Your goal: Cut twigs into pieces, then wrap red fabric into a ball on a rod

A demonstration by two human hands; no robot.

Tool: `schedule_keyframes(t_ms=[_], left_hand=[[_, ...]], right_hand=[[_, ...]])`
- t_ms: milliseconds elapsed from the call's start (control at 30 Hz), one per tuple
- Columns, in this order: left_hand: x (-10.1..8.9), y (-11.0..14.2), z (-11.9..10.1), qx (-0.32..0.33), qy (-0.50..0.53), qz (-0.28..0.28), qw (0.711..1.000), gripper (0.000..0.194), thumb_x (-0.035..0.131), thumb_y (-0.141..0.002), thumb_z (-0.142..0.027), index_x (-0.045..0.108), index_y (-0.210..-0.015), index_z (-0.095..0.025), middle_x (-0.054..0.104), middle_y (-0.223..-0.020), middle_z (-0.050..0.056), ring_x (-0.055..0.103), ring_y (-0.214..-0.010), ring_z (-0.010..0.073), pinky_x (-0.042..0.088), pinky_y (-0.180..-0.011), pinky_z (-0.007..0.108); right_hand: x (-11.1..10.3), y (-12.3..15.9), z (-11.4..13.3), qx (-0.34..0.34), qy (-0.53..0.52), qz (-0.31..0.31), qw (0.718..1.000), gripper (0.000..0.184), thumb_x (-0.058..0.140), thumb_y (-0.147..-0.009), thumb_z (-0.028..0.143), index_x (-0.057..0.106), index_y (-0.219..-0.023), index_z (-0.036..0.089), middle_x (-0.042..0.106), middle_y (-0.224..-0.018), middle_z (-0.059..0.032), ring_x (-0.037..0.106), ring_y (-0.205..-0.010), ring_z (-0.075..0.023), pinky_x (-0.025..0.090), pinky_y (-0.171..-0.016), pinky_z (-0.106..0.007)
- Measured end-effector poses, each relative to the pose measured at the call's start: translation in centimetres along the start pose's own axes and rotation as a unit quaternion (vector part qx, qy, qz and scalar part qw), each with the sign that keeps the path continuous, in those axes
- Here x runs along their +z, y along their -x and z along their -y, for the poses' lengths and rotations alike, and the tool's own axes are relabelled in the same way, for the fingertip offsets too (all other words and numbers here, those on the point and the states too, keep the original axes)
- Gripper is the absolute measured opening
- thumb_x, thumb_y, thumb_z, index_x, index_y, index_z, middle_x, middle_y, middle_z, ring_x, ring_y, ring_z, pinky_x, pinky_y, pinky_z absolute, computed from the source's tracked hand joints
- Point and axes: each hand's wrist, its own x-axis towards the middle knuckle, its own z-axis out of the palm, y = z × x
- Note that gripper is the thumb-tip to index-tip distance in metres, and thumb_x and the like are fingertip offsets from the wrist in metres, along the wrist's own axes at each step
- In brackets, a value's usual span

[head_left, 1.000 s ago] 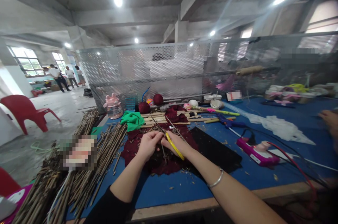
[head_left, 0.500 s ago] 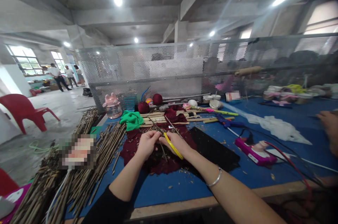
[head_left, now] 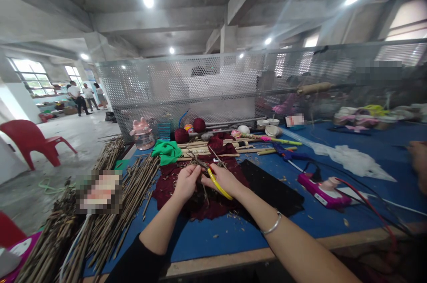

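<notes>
Blue covering spans the bench [head_left: 230, 243], in a concrete hall with a perforated metal screen [head_left: 150, 87] along the far side. For close work with scissors beside bare fingertips, I would keep the thin twig [head_left: 206, 194] steady, the blades well away from the pinching thumb, and each squeeze short (dry wood may well snap rather than cut).

Left hand [head_left: 187, 180]: fingertips drawn into a narrow pinch, seemingly on that twig, though the fingers hide the exact grip. Right hand [head_left: 222, 179]: curled round yellow-handled scissors [head_left: 220, 187], just beside the left; how wide the blades stand, I cannot tell. The twig points down toward the near side, between the two hands and above a dark red cloth [head_left: 167, 189] strewn with dry scraps.

Outward from there, a black mat [head_left: 270, 185] lies to the right and a spread of long sticks [head_left: 133, 189] to the left. Farther off are a green cloth [head_left: 170, 151] and a dark red yarn ball [head_left: 182, 135]; to the right, a blue glue gun [head_left: 283, 153] and a purple power strip [head_left: 325, 194].
</notes>
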Motion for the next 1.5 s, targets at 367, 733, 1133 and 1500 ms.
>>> schedule_keyframes(t_ms=[367,733,1133,1500], left_hand=[[0.8,0.3,-0.4,-0.004,0.001,-0.030,1.000,0.032,0.056,-0.072,-0.047,0.054,-0.071,-0.015,0.051,-0.052,-0.004,0.049,-0.043,0.0088,0.038,-0.034,0.016],[0.7,0.1,0.1,-0.015,0.040,0.026,0.999,0.038,0.056,-0.071,-0.051,0.057,-0.075,-0.014,0.052,-0.053,-0.004,0.041,-0.033,0.0049,0.036,-0.031,0.018],[0.6,0.2,-0.5,0.002,0.012,0.003,1.000,0.035,0.055,-0.072,-0.049,0.058,-0.074,-0.014,0.051,-0.054,-0.004,0.041,-0.037,0.0054,0.035,-0.030,0.016],[0.5,0.2,-0.4,-0.008,0.046,-0.003,0.999,0.042,0.052,-0.071,-0.056,0.057,-0.079,-0.015,0.051,-0.057,-0.002,0.043,-0.043,0.0074,0.036,-0.032,0.017]], right_hand=[[0.3,-0.1,0.4,0.033,-0.013,-0.027,0.999,0.041,0.052,-0.075,0.059,0.049,-0.082,0.019,0.062,-0.075,-0.0056,0.056,-0.066,-0.0162,0.029,-0.054,-0.022],[0.2,0.3,1.1,0.012,-0.022,-0.032,0.999,0.040,0.056,-0.074,0.055,0.047,-0.088,0.018,0.060,-0.076,-0.0053,0.055,-0.065,-0.0157,0.028,-0.055,-0.023],[0.3,0.1,0.7,0.030,-0.033,-0.050,0.998,0.044,0.054,-0.071,0.061,0.054,-0.073,0.017,0.056,-0.062,-0.0014,0.043,-0.052,-0.0107,0.026,-0.048,-0.021],[0.7,-0.3,-0.2,-0.017,-0.036,-0.024,0.999,0.041,0.050,-0.077,0.057,0.055,-0.074,0.017,0.058,-0.065,-0.0025,0.048,-0.057,-0.0133,0.029,-0.051,-0.022]])
